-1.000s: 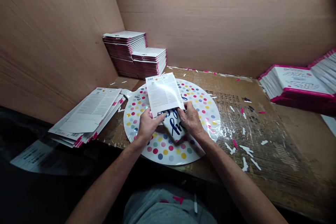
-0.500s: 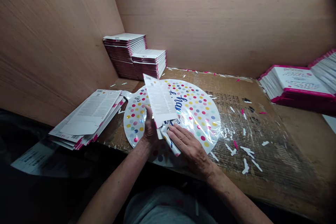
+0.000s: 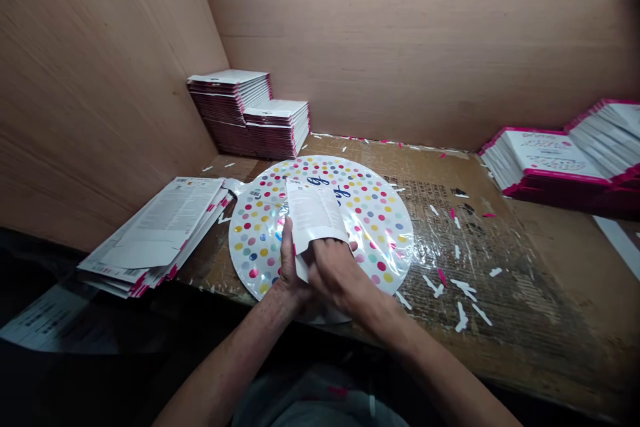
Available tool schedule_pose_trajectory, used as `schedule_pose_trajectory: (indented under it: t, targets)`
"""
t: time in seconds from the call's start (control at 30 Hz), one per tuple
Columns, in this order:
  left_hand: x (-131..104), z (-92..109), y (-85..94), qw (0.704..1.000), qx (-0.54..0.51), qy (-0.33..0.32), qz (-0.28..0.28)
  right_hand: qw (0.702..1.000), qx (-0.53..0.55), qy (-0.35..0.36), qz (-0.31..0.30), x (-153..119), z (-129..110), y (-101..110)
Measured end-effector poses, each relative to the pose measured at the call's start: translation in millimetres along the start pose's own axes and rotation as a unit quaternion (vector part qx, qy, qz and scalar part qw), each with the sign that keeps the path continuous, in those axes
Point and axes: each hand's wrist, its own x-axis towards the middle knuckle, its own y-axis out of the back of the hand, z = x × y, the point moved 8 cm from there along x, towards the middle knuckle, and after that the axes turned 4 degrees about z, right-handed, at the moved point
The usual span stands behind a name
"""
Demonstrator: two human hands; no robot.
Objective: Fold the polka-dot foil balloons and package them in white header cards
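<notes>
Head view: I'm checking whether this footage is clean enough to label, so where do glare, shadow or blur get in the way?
Head view: glare streaks the dotted disc and taped cardboard; deep shadow swallows the lower left and the area below the cardboard's near edge; the top-right corner darkens; the right hand looks slightly soft; small print on the held packet is unreadable.

A white printed paper sleeve (image 3: 317, 213), its near end bowed open, tilts between the left hand (image 3: 289, 273) and right hand (image 3: 336, 272), the latter's fingers inside. Beneath both hands, a glossy round polka-dot sheet (image 3: 383, 233) with blue lettering lies flat.
</notes>
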Motion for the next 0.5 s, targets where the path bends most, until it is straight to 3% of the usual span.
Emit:
schedule_pose_trajectory:
  t: [0.1, 0.13, 0.2, 0.27, 0.33, 0.4, 0.43, 0.5]
  targets:
    - [-2.0, 16.1, 32.2, 0.977, 0.21, -0.004, 0.037, 0.996, -0.046, 0.061, 0.041, -33.1, -18.3, 9.4]
    - [-3.1, 23.3, 43.4, 0.948, 0.312, -0.006, 0.065, 0.993, -0.073, 0.067, 0.059, -45.7, -20.1, 10.7]
    - [-4.9, 47.3, 55.5, 0.847, 0.506, -0.071, 0.146, 0.988, -0.112, 0.073, 0.076, -67.2, -19.4, 10.7]
    - [-5.9, 66.9, 36.7, 0.734, 0.624, -0.209, 0.166, 0.988, -0.108, 0.083, 0.079, -80.3, -16.5, 13.9]
    - [-4.9, 57.7, -2.2, 0.657, 0.676, -0.327, 0.064, 0.99, -0.074, 0.08, 0.09, -84.4, -10.0, 25.6]
    - [-3.7, 28.9, -32.5, 0.612, 0.702, -0.359, -0.064, 0.991, -0.063, 0.05, 0.111, -82.0, 2.4, 41.8]
    - [-3.1, 16.2, -40.2, 0.601, 0.711, -0.353, -0.093, 0.991, -0.072, 0.027, 0.113, -79.7, 10.3, 48.0]
    - [-3.0, 1.0, -44.9, 0.599, 0.722, -0.332, -0.092, 0.99, -0.098, -0.006, 0.097, -75.2, 24.9, 53.2]
